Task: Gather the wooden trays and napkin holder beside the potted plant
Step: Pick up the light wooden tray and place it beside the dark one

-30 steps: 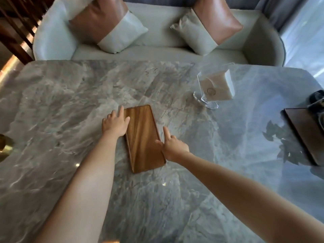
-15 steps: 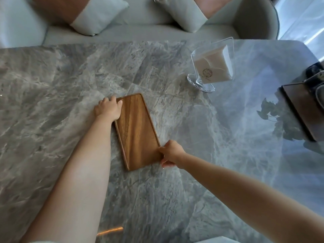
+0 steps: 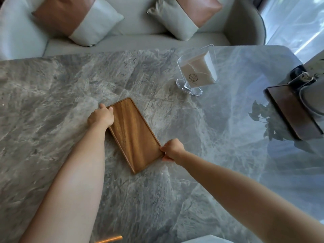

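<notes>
A light wooden tray (image 3: 134, 133) lies slanted on the marble table (image 3: 219, 155), near its middle. My left hand (image 3: 101, 116) grips the tray's far left corner. My right hand (image 3: 172, 149) pinches its near right edge. A clear napkin holder (image 3: 197, 71) with white napkins stands further back to the right. A darker wooden tray (image 3: 287, 109) sits at the right edge under a white pot (image 3: 313, 97); only the plant's leaf reflection shows on the table.
A pale sofa (image 3: 140, 37) with two brown-and-white cushions runs behind the table's far edge. A dark object (image 3: 299, 74) sits by the pot. Bare marble lies between the light tray and the dark tray.
Both hands have curled from resting fingers to gripping the light tray's edges, the right hand sliding down to its near right edge. The tray has turned slightly.
</notes>
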Tool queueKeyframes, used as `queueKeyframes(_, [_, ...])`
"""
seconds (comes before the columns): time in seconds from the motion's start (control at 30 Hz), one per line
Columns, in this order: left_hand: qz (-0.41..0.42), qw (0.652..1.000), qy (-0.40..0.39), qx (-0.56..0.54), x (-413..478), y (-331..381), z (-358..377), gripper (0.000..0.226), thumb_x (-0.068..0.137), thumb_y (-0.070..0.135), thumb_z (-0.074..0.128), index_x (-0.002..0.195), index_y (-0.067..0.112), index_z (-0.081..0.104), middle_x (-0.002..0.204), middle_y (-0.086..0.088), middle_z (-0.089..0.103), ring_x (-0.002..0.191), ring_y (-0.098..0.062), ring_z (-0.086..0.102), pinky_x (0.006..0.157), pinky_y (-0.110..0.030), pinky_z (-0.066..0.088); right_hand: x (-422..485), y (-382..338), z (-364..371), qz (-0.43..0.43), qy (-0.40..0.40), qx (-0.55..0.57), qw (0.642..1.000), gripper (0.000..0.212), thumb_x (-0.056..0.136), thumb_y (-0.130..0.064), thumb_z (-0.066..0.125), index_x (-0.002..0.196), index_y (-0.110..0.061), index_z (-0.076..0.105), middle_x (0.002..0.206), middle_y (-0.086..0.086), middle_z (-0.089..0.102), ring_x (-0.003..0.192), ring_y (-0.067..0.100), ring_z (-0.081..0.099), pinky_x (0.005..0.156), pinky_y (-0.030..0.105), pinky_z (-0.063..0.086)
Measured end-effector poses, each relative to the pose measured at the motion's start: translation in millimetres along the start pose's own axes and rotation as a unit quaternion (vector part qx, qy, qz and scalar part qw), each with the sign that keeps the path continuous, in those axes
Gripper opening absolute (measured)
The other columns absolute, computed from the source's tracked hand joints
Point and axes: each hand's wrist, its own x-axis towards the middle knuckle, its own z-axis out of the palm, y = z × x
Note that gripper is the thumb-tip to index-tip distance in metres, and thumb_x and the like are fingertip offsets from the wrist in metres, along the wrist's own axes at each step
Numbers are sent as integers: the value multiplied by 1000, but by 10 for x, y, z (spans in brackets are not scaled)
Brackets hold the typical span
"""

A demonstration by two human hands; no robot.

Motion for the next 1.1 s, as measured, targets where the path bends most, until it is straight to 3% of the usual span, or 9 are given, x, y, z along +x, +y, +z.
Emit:
queueKeyframes(0.13, [-14, 999, 27, -21, -147, 157, -130, 49, 102, 33, 22, 136, -1, 33, 136, -27, 48, 127, -42, 45, 102, -47, 39, -37, -38, -311, -41, 23, -9, 999, 38, 88, -13, 59, 53, -11, 43, 19, -4, 44, 17, 6, 42, 27, 12, 33])
queueKeyframes(0.47, [20, 989, 121, -80, -630, 1045, -478, 49, 102, 32, 22, 134, -2, 35, 135, -31, 47, 126, -45, 45, 102, -48, 37, -192, 8, -1369, -135, 74, 70, 986, 26, 87, -16, 62, 64, -6, 56, 38, 5, 54, 21, 5, 45, 29, 12, 38])
queueKeyframes(0.57, [42, 985, 143, -85, -817, 1435, -557, 49, 102, 33, 22, 133, -2, 37, 134, -32, 49, 125, -45, 47, 101, -48, 38, -211, 91, -1760, -159, 93, 86, 979, 19, 86, -15, 63, 72, -4, 56, 35, 5, 53, 25, 10, 46, 31, 14, 38])
queueKeyframes(0.63, [59, 983, 151, -88, -931, 1713, -577, 49, 102, 33, 23, 133, -2, 37, 134, -32, 49, 124, -45, 47, 102, -48, 38, -229, 169, -2027, -169, 100, 89, 976, 20, 86, -14, 62, 71, -4, 55, 44, 10, 54, 33, 15, 48, 34, 17, 40])
queueKeyframes(0.9, [132, 977, 140, -94, -1353, 2926, -373, 47, 101, 33, 26, 129, -2, 41, 133, -32, 50, 124, -45, 48, 101, -47, 39, -235, 676, -3031, -157, 159, 125, 967, 29, 88, -15, 61, 61, -6, 58, 47, 11, 57, 31, 13, 49, 34, 18, 41])
queueKeyframes(1.1, [197, 974, 87, -73, -1551, 3710, 3, 50, 101, 34, 23, 132, -3, 39, 134, -31, 50, 124, -45, 47, 101, -48, 39, -159, 1150, -3609, -115, 206, 143, 961, 31, 88, -16, 61, 59, -10, 54, 49, 10, 57, 38, 15, 51, 37, 18, 44])
